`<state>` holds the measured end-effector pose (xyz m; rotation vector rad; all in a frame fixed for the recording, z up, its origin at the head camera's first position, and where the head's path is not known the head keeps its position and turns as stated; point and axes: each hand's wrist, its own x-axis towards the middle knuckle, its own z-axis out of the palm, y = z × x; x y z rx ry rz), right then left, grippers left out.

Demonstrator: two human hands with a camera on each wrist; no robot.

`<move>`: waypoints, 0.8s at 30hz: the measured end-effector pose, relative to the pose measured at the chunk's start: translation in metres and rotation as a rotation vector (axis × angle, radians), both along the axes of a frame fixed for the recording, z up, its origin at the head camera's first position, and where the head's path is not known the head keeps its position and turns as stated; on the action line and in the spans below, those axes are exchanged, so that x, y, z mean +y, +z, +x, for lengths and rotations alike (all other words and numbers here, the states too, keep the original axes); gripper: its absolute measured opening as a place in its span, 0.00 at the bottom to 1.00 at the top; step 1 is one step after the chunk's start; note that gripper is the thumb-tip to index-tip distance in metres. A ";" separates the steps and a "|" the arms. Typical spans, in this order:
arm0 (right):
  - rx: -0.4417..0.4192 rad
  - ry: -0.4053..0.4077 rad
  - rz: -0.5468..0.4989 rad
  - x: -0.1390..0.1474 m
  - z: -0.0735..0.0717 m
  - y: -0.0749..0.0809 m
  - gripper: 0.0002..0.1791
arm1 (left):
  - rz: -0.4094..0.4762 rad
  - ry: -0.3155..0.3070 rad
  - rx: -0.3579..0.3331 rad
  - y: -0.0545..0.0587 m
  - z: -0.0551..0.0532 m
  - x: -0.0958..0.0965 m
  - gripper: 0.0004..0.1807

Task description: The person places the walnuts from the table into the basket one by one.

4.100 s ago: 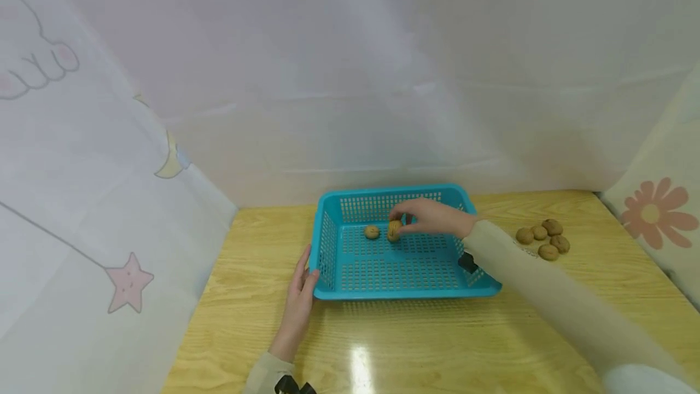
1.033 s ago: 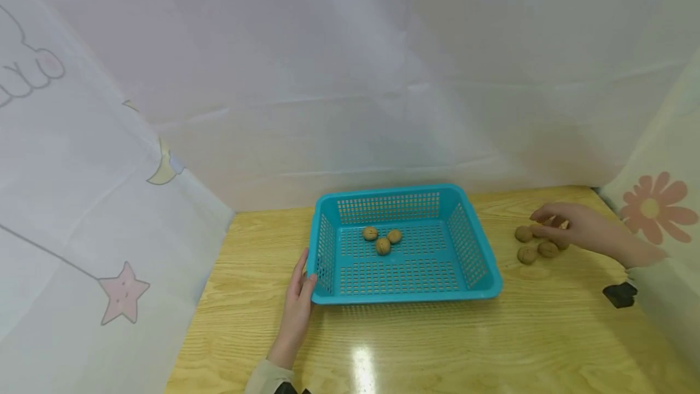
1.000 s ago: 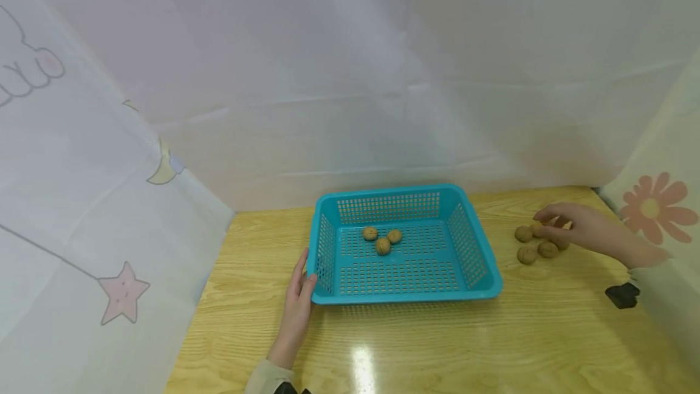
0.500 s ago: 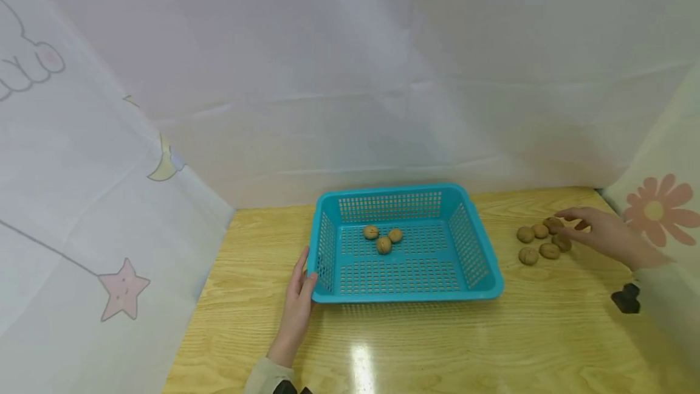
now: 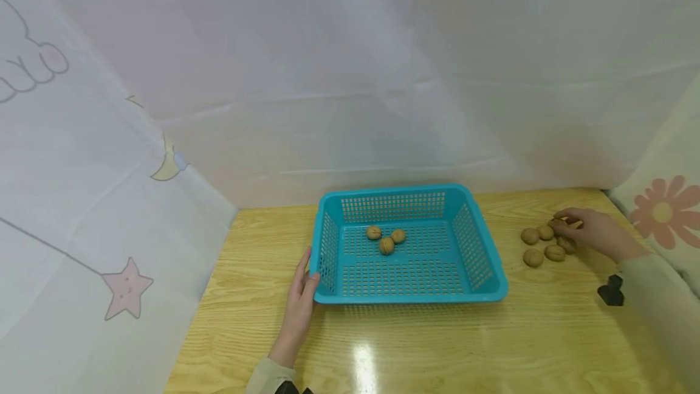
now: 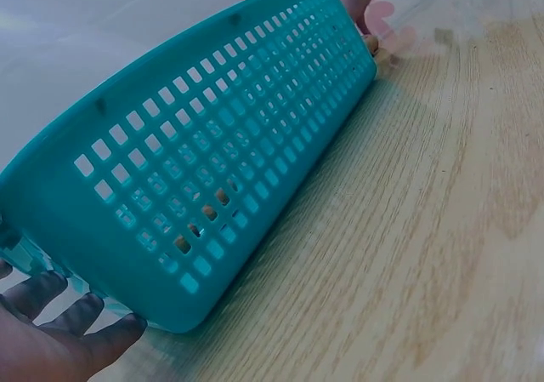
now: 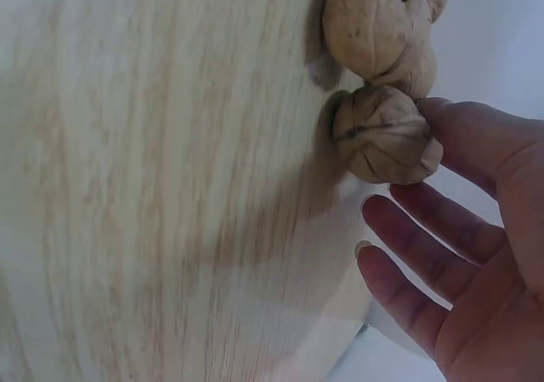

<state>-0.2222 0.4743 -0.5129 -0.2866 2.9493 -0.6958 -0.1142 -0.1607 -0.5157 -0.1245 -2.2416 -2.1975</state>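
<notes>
My left hand (image 5: 299, 306) lies with extended fingers against the left wall of a turquoise plastic basket (image 5: 404, 298); its fingertips (image 6: 127, 327) show at the basket's corner in the left wrist view. Three walnuts (image 5: 386, 245) lie together inside the basket. At the right, my right hand (image 5: 593, 233) pinches a walnut (image 5: 558, 225) at the far side of a small group, between thumb and fingers. A nearer walnut (image 7: 382, 135) partly hides the pinched one in the right wrist view, where the other fingers are spread.
Several more walnuts (image 5: 533, 257) lie on the wooden table (image 5: 426, 351) to the right of the basket. Pale printed cloth (image 5: 350, 78) stands behind the table and along both sides.
Earlier my right hand set a walnut into the basket, then went back to the group at the right. Since half a second ago its fingers have closed in on the far walnut. Left hand stays put.
</notes>
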 end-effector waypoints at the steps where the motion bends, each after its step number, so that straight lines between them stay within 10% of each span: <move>1: 0.002 -0.003 0.000 0.000 -0.001 -0.001 0.28 | 0.000 0.003 -0.005 0.000 0.000 0.000 0.33; 24: 0.034 0.000 -0.024 -0.004 0.013 0.008 0.27 | 0.008 0.007 -0.014 0.001 0.001 0.001 0.33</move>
